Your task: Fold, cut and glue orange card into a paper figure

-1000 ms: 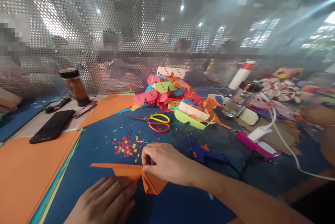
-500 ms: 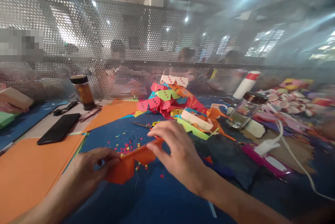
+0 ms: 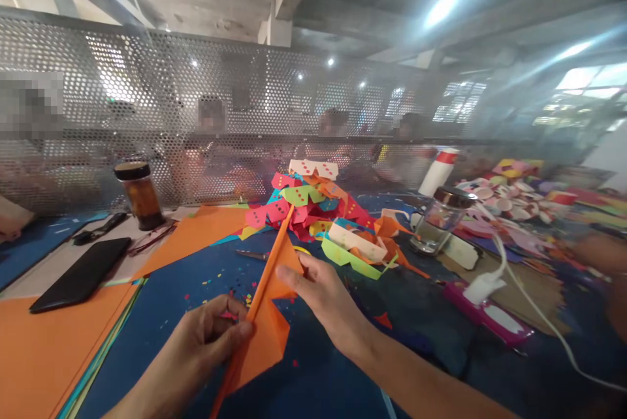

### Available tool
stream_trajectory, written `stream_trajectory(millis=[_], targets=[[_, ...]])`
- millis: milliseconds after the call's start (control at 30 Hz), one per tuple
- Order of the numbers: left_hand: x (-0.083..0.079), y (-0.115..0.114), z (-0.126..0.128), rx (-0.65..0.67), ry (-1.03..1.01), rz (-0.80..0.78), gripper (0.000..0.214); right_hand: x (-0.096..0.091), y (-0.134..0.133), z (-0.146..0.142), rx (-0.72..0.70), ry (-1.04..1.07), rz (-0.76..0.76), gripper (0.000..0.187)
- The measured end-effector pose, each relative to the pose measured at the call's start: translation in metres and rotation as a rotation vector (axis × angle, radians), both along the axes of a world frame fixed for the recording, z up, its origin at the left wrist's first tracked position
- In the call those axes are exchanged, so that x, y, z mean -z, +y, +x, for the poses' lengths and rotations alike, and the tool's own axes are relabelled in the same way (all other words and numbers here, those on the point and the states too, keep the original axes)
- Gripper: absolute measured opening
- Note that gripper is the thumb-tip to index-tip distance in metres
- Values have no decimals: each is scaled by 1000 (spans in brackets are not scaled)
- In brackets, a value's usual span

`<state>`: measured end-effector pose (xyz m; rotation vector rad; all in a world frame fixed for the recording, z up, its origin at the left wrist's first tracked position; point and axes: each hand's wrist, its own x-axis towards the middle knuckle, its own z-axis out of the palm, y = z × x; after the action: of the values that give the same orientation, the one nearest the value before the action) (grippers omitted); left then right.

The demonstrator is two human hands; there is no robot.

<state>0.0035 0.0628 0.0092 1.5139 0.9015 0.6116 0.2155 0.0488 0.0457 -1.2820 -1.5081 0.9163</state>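
A folded orange paper cut-out [image 3: 268, 334] with a notched edge is held slanting above the blue table. My left hand [image 3: 203, 337] pinches its long folded strip edge between thumb and fingers. My right hand [image 3: 336, 301] grips the notched side, thumb on top and fingers behind. Beyond the paper lie scissors [image 3: 252, 254], partly hidden by it and by my right hand. Tiny coloured paper bits [image 3: 230, 288] are scattered beside my left hand. Farther back rises a heap of coloured paper mask shapes [image 3: 301, 196], several with punched dots.
Orange sheets [image 3: 59, 334], a black phone [image 3: 81, 275] and a dark-lidded jar [image 3: 140, 196] are at left. On the right are a glass jar [image 3: 435, 226], a white-and-red bottle [image 3: 438, 172], a magenta device [image 3: 484, 314] with a white cable, and a paper pile [image 3: 509, 197]. A perforated metal screen [image 3: 235, 93] stands behind.
The orange cut-out has turned from nearly level to a steep slant, its long strip showing. My right hand has moved lower, and the view has shifted slightly.
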Motion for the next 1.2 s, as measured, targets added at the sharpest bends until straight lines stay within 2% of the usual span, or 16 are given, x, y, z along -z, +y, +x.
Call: stream_trajectory(millis=[67, 133, 300, 467, 633, 867, 1033, 1200], targets=[[4, -1, -2, 77, 45, 6, 52, -1, -1, -1, 35, 98, -48, 37], [1, -2, -2, 114, 51, 20, 49, -1, -3, -4, 37, 175, -88, 38], [-21, 7, 12, 5, -64, 63, 43, 1, -5, -9, -48, 240, -138, 33], [-34, 16, 28, 13, -60, 19, 43, 0, -6, -5, -55, 273, -139, 34], [-34, 12, 32, 18, -67, -39, 43, 4, -4, -3, -70, 324, -130, 35], [-34, 18, 31, 4, -51, -5, 44, 9, -3, -5, -125, 338, -182, 35], [-27, 20, 30, 13, -70, -27, 43, 13, 1, -2, -152, 269, -108, 34], [-26, 20, 31, 8, -85, -44, 45, 11, 2, -2, -117, 166, -63, 33]])
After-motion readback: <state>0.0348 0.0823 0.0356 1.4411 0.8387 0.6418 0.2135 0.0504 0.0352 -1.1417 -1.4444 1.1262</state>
